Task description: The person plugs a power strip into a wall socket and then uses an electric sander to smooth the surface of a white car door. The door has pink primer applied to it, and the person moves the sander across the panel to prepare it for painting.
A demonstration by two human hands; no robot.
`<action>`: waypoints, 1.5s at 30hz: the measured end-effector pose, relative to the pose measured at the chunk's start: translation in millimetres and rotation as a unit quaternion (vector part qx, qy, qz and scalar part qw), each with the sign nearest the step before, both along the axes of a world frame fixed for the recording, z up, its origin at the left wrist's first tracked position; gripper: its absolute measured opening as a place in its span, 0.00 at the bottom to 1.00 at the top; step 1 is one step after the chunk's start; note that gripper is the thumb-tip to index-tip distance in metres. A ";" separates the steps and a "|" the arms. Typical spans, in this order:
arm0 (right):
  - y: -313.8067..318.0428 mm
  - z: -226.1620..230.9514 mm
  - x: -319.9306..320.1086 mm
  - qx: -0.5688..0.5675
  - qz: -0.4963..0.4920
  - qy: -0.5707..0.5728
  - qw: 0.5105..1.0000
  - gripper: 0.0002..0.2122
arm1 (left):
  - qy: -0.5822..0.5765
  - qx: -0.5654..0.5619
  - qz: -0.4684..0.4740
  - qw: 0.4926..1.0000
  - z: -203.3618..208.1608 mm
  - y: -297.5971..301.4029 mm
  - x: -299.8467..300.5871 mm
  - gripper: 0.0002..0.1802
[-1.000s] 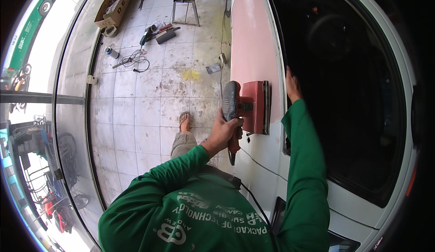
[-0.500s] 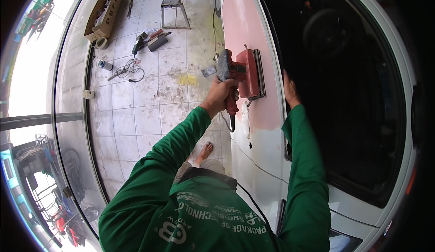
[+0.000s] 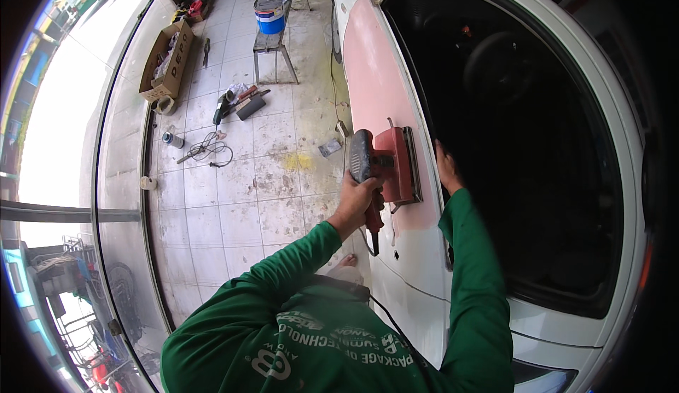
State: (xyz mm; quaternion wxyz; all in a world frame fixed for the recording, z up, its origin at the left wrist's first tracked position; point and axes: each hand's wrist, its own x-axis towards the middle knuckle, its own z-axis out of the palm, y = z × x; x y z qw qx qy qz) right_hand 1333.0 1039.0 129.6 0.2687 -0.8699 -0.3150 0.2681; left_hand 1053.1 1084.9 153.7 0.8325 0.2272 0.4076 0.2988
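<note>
Left hand (image 3: 356, 196) gripping red sander (image 3: 393, 164), pressing pad flat against pink filler patch (image 3: 375, 89); right hand (image 3: 447, 169) clasping window ledge, bracing for steadiness.

Counted: one sander (image 3: 390, 164), two hands, left (image 3: 358, 198) and right (image 3: 446, 169), one car door (image 3: 396, 266), one bucket (image 3: 269, 14), one bench (image 3: 274, 39), one cardboard box (image 3: 167, 60), one can (image 3: 172, 140).
</note>
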 end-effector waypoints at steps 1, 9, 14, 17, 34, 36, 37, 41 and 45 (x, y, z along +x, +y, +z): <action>3.6 12.0 -9.7 -0.012 0.007 0.003 1.000 0.43 | 0.004 0.016 -0.010 1.000 -8.1 22.7 2.4 0.20; 13.1 34.2 -22.9 -0.028 0.016 -0.009 0.999 0.44 | -0.035 0.025 -0.053 0.998 -28.2 170.8 32.8 0.16; 3.8 27.7 -11.4 -0.050 -0.012 -0.012 0.999 0.45 | -0.086 0.016 -0.084 0.993 -14.6 120.0 31.1 0.26; 1.6 -1.7 12.4 -0.033 -0.008 -0.022 0.999 0.45 | -0.130 -0.029 -0.080 0.988 1.1 53.9 17.4 0.34; 9.0 20.7 -12.3 -0.024 0.025 -0.025 0.999 0.38 | -0.054 0.040 0.008 0.998 -29.2 145.0 37.7 0.31; 14.6 32.7 -15.4 -0.081 0.018 -0.025 0.996 0.38 | -0.074 0.059 -0.016 0.995 -34.3 175.4 40.7 0.32; 11.2 23.4 -4.4 -0.061 0.026 -0.025 0.997 0.38 | -0.079 0.051 -0.014 0.995 -37.2 178.2 43.5 0.32; 5.4 -0.1 16.1 -0.032 0.022 -0.001 0.999 0.37 | -0.087 0.047 -0.009 0.995 -37.4 153.5 42.5 0.31; 3.8 0.2 18.2 -0.029 0.013 0.014 0.999 0.35 | -0.084 0.026 -0.009 0.996 -33.9 67.7 12.4 0.30</action>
